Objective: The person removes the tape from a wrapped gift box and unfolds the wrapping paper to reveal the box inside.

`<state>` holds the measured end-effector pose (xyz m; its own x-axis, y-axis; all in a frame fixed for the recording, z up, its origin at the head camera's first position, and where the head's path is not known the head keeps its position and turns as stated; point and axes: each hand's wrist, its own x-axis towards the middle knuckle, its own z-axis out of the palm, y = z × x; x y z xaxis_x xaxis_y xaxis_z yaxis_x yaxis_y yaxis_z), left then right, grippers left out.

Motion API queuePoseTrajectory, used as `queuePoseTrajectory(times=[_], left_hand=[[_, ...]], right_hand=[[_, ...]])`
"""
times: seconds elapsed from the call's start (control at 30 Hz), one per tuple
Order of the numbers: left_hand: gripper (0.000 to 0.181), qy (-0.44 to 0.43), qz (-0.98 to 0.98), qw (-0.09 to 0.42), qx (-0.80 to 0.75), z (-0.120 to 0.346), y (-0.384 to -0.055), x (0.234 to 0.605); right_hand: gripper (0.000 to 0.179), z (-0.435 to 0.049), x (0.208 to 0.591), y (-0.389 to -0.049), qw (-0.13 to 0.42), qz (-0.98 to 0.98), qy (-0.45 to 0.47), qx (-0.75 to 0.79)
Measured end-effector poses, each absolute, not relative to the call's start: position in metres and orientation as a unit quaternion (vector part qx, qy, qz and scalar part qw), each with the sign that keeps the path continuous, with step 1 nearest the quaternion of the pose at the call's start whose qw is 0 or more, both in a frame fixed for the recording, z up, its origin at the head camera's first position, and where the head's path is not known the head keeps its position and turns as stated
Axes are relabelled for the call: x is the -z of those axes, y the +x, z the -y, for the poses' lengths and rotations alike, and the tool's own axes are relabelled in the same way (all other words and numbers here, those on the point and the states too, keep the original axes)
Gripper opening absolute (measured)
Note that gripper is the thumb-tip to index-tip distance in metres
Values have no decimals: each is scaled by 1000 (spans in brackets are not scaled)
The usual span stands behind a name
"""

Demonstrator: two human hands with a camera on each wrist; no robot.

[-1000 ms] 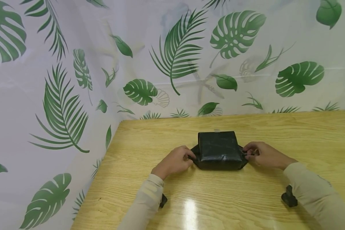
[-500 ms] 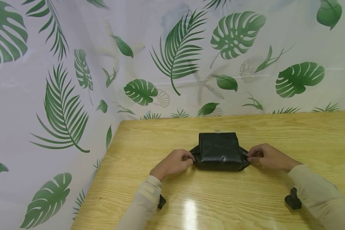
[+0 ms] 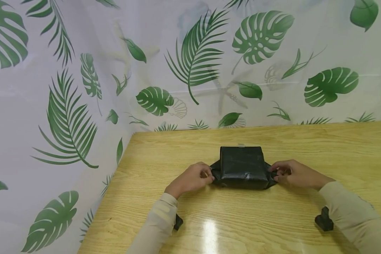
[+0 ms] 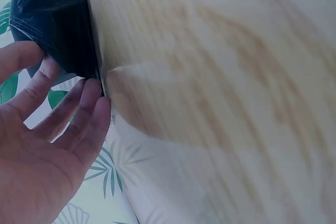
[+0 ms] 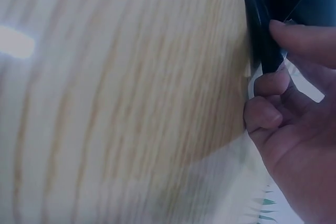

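Note:
A box-shaped package wrapped in glossy black plastic (image 3: 242, 163) lies on the wooden table. Folded flaps of the wrap stick out at both ends. At the left end, my left hand (image 3: 189, 180) pinches the flap between thumb and fingers. In the left wrist view, thumb and forefinger meet at the corner of the black wrap (image 4: 55, 19), the other fingers low by the tabletop. On the opposite side, my right hand (image 3: 300, 174) pinches the right flap (image 3: 270, 181). The right wrist view has its thumb on the dark plastic (image 5: 257, 22), with the fingers curled beneath.
The wood-grain table (image 3: 244, 211) ends at a white leaf-print cloth (image 3: 206, 113) behind and at the left. A small clear tab (image 3: 241, 145) shows at the package's back edge. Small black devices (image 3: 324, 219) sit under both wrists.
My right hand has shifted slightly outward, and the right flap sticks out farther. My left hand stays at the left flap, with small finger movements. The package has barely moved.

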<state>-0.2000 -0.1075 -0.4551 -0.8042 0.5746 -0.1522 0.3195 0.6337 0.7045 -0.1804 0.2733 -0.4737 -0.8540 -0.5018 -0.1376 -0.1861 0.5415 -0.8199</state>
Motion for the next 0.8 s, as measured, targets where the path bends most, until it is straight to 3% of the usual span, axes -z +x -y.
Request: queuePoseTrajectory(times=[0.13, 0.3, 0.5, 0.8], left_hand=[[10, 269, -882, 185, -341, 107, -199, 453], [24, 270, -886, 194, -321, 108, -199, 453], [30, 281, -895, 189, -292, 108, -199, 455], [22, 295, -896, 172, -284, 108, -199, 455]], right_hand=[[25, -275, 474, -179, 170, -856, -218, 437], [12, -278, 476, -178, 169, -861, -207, 434], [12, -280, 473, -174, 176, -845, -222, 453], [17, -285, 467, -170, 218, -832, -219, 460]])
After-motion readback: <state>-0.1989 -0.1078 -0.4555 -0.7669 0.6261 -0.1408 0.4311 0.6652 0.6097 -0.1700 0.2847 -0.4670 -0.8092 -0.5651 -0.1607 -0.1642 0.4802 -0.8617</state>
